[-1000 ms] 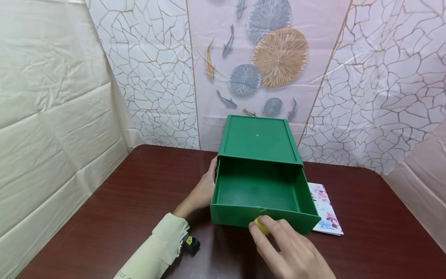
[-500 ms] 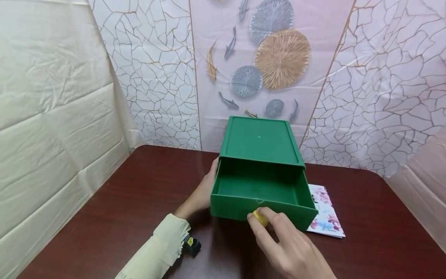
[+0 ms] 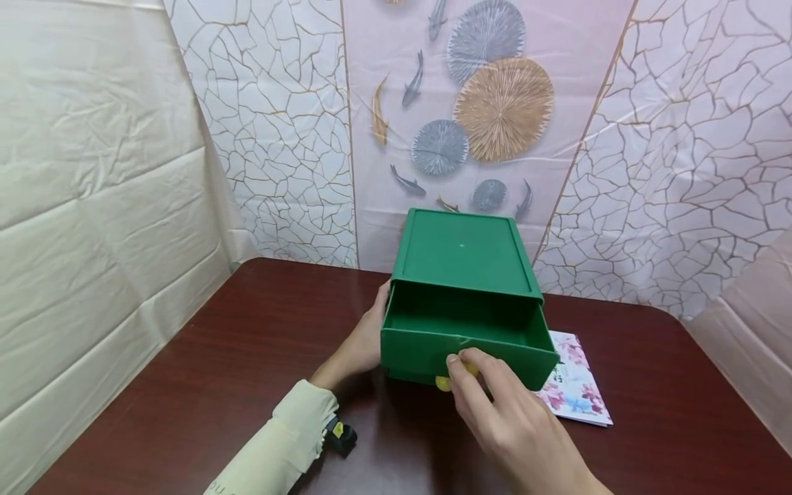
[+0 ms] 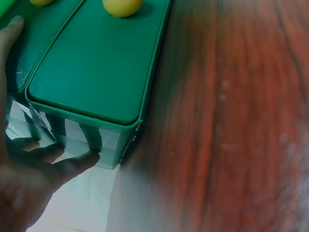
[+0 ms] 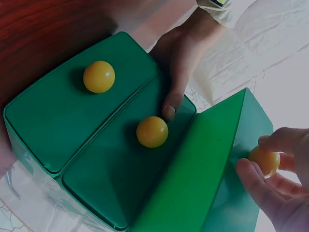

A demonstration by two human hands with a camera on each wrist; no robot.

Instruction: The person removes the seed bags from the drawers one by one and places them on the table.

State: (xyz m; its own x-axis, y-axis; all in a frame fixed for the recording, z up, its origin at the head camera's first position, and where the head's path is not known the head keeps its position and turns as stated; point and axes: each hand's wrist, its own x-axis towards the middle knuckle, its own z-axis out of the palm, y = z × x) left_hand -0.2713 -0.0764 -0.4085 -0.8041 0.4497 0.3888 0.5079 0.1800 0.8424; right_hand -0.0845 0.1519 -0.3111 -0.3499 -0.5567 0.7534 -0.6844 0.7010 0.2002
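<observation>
A green plastic drawer cabinet point(image 3: 460, 249) stands on the table with its top drawer point(image 3: 414, 350) pulled partway out. The drawer's inside looks bare where I can see it. My right hand point(image 3: 510, 412) pinches the round yellow knob point(image 5: 265, 161) on that drawer's front between thumb and fingers. My left hand point(image 3: 365, 337) steadies the cabinet's left side. Its fingers lie extended along the side wall, and its thumb rests on the middle drawer's front point(image 5: 111, 164). Two lower drawers are closed, each with a yellow knob, as the right wrist view shows.
A white booklet with pink flowers point(image 3: 581, 378) lies right of the cabinet, partly hidden by it. The dark red-brown table point(image 3: 247, 357) has patterned cloth hangings point(image 3: 278, 137) behind it. A small black device point(image 3: 340, 436) is on my left wrist.
The top drawer has slid inward, so less of its inside shows. My right hand has moved forward with the knob. My left hand has stayed at the cabinet's side.
</observation>
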